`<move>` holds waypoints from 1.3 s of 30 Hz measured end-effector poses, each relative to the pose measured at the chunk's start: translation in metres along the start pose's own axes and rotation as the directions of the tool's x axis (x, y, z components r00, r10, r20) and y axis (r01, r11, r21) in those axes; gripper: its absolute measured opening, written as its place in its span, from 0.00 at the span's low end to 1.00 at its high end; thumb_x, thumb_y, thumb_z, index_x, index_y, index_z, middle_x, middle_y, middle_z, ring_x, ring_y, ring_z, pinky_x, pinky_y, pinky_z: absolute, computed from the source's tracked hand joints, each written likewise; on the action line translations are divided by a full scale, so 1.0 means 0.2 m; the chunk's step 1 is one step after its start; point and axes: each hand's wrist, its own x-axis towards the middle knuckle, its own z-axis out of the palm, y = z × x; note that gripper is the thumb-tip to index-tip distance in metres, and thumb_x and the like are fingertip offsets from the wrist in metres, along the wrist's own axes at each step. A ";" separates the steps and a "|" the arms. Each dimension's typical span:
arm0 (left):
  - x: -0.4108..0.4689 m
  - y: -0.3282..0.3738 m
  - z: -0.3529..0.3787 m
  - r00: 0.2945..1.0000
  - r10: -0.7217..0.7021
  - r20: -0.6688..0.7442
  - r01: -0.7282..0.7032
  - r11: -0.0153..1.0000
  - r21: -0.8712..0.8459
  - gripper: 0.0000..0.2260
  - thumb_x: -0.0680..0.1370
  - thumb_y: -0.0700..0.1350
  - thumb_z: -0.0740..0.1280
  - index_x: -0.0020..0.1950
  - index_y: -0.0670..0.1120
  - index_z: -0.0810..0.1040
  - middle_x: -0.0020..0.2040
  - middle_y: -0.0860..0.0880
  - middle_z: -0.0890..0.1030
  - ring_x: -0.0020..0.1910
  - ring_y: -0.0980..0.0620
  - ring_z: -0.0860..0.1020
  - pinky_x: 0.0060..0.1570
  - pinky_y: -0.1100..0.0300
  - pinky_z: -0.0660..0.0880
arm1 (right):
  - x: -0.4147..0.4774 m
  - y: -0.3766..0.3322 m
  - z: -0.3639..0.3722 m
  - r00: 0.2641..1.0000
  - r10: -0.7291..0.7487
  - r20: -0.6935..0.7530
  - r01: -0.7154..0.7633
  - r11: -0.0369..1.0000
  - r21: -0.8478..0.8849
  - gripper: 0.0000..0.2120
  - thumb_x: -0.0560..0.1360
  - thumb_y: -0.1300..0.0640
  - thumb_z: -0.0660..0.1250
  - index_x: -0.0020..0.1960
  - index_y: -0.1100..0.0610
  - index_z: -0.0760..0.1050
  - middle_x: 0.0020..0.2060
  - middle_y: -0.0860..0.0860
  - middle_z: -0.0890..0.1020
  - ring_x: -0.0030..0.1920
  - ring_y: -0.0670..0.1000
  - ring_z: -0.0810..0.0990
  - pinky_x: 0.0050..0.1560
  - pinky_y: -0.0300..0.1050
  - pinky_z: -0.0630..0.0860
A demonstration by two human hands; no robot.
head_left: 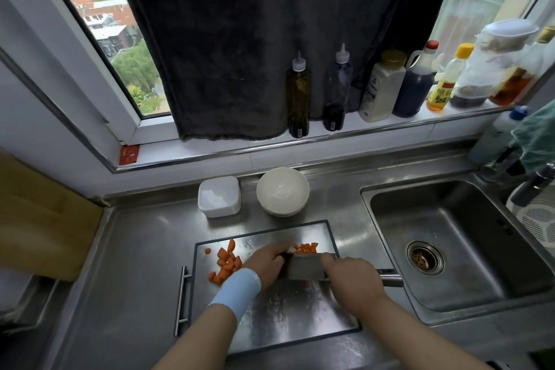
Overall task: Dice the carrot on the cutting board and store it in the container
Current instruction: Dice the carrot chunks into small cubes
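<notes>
Knife handle (pixel 390 278) mostly under the right hand (pixel 354 276); far carrot dice (pixel 304 247) partly behind the blade (pixel 304 269)

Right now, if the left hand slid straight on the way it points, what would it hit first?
Probably the cleaver blade, close against the left hand; diced carrot lies beyond. Depth is unclear.

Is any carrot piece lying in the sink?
No, the carrot pieces all lie on the cutting board; the sink holds none.
</notes>
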 end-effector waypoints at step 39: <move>-0.18 -0.58 -0.04 0.898 0.360 -0.251 -0.186 0.831 0.525 0.14 0.72 0.54 0.70 0.57 0.59 0.80 0.65 0.53 0.73 0.67 0.46 0.68 0.62 0.49 0.69 | 0.17 -0.52 0.10 0.914 0.328 0.240 -0.403 0.657 0.637 0.05 0.81 0.47 0.61 0.50 0.47 0.72 0.40 0.44 0.79 0.41 0.47 0.80 0.42 0.46 0.77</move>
